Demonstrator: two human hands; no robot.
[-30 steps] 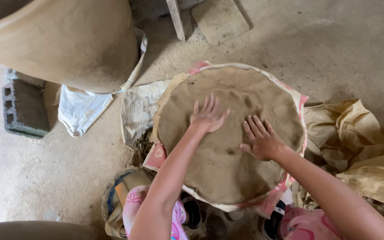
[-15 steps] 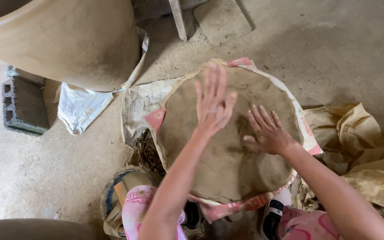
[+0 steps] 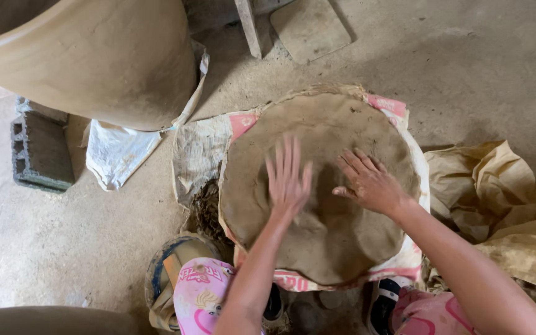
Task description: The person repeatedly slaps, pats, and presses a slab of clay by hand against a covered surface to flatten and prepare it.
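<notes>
A white sack (image 3: 119,152) lies at 9 o'clock from the clay disc (image 3: 317,186), and a pink-and-white printed sack (image 3: 243,124) lies under the disc. Crumpled brown paper (image 3: 497,198) is at 3 o'clock. Compared with half a second ago, the left hand (image 3: 288,180) has come down nearer the centre. Both hands are open and flat, fingers spread; the right hand (image 3: 370,183) presses the disc. The disc is round, grey-brown and flat, in the centre of the floor (image 3: 479,68).

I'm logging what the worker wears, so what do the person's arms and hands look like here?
Both arms are bare, with no sleeves showing. The left hand and right hand wear no gloves, and no rings or bracelets show. The left hand is motion-blurred, so fine detail there is unclear.
</notes>
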